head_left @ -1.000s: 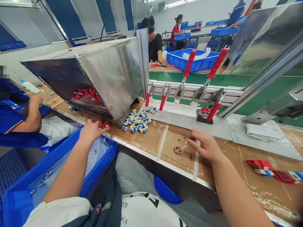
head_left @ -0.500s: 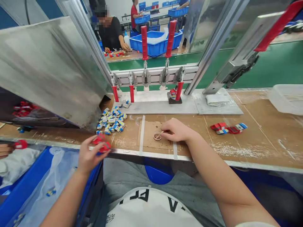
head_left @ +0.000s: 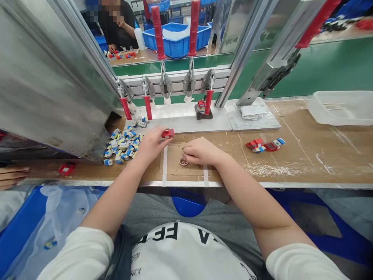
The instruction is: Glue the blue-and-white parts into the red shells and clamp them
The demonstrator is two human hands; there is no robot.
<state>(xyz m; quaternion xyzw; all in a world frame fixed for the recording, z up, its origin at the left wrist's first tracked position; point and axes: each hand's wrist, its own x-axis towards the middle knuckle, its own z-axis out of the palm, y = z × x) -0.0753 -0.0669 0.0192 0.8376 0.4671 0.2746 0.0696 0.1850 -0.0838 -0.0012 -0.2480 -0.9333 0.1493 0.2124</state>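
Observation:
My left hand [head_left: 151, 146] is raised over the bench beside the heap of small blue, white and yellow blocks [head_left: 124, 144]. Between its fingertips is a red plastic piece [head_left: 168, 133]. Over the taped cardboard patch [head_left: 171, 173], my right hand [head_left: 201, 151] has its fingers pinched together at the rim of a small round dish [head_left: 183, 160]. Whatever those fingers hold, if anything, is too small to make out. Another red piece sits in the black block [head_left: 204, 115] under the rightmost clamp [head_left: 208, 99].
A row of red-handled toggle clamps [head_left: 166, 83] stands behind the hands. Red and blue assembled pieces [head_left: 265, 145] lie to the right, before a clear plastic tub [head_left: 340, 109]. At far left, another person's hand [head_left: 13, 177] is near a red piece [head_left: 66, 169].
My left hand has moved from the bench's front edge up and right with red plastic in its fingers. The right hand stays by the dish. A red piece now lies on the bench at left.

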